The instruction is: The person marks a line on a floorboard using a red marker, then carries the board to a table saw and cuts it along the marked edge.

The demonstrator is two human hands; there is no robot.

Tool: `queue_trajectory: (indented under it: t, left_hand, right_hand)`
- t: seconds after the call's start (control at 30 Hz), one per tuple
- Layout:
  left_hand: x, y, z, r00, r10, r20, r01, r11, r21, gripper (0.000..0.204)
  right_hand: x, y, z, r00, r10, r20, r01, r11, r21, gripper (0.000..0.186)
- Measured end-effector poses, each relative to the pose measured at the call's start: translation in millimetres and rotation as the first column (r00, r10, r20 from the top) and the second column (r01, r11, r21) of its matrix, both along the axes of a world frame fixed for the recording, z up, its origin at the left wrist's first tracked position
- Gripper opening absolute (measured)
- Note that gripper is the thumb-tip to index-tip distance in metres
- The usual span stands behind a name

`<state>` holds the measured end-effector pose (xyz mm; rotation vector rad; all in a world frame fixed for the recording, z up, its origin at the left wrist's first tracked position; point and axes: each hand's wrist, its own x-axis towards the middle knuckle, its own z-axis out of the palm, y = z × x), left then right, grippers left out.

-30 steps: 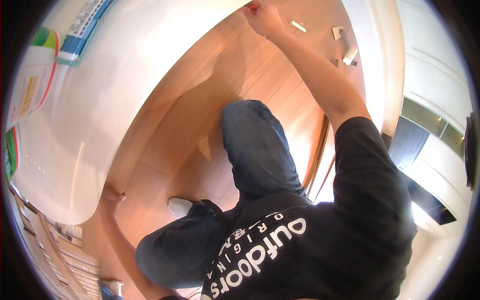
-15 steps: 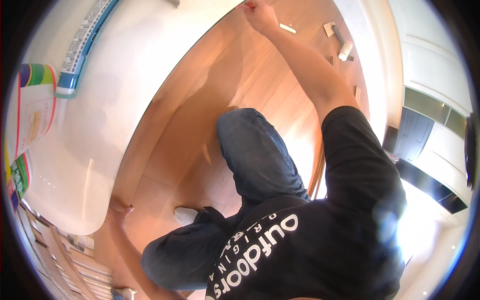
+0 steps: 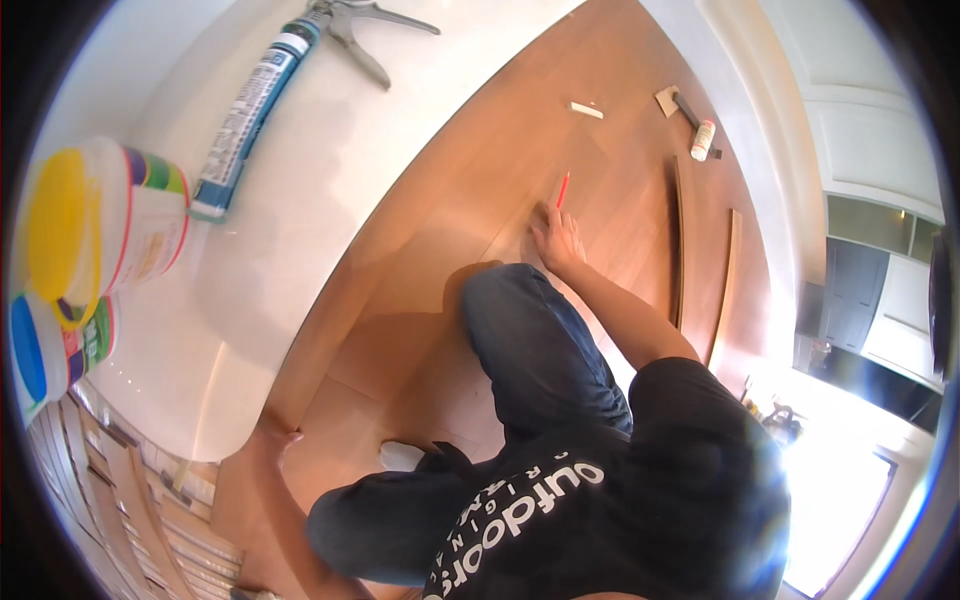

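My right hand (image 3: 561,243) is low over the wood-plank floor (image 3: 430,240), beside my bent knee. A red pencil (image 3: 564,189) sticks out beyond its fingertips, its near end between them. My left hand (image 3: 277,438) rests at the end of a long wooden plank (image 3: 345,285), close to the rounded corner of a white surface (image 3: 240,330). Its thumb is stretched out; the other fingers are partly hidden and blurred. The plank runs along the white surface's curved edge.
On the white surface lie a caulking gun (image 3: 345,30) with a blue tube (image 3: 250,125) and two tubs, one yellow-lidded (image 3: 150,215), one blue-lidded (image 3: 90,340). A hammer (image 3: 687,110), white bottle (image 3: 703,140), pale strip (image 3: 587,110) and narrow boards (image 3: 726,285) lie right. Stacked planks (image 3: 120,500) stand lower left.
My right hand has drawn back from the far end of the floor toward my knee, bringing the red pencil. My left hand stays by the white corner. The view has shifted, showing the whole caulking-gun handle.
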<state>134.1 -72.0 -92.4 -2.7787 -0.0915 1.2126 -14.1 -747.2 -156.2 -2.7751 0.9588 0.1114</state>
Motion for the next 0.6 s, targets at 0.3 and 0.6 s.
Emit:
queue_trajectory:
  t: [0.3,0.6]
  left_hand:
    - [34,-17,35,0.978,-0.187,-0.095,0.19,0.982,0.023,0.117]
    - [-16,35,3,0.962,-0.109,0.252,0.144,0.982,-0.126,0.144]
  right_hand:
    - [-19,47,44,0.988,-0.094,-0.123,0.152,0.734,0.662,0.057]
    - [5,161,124,0.888,0.389,-0.245,-0.339,0.914,0.224,0.057]
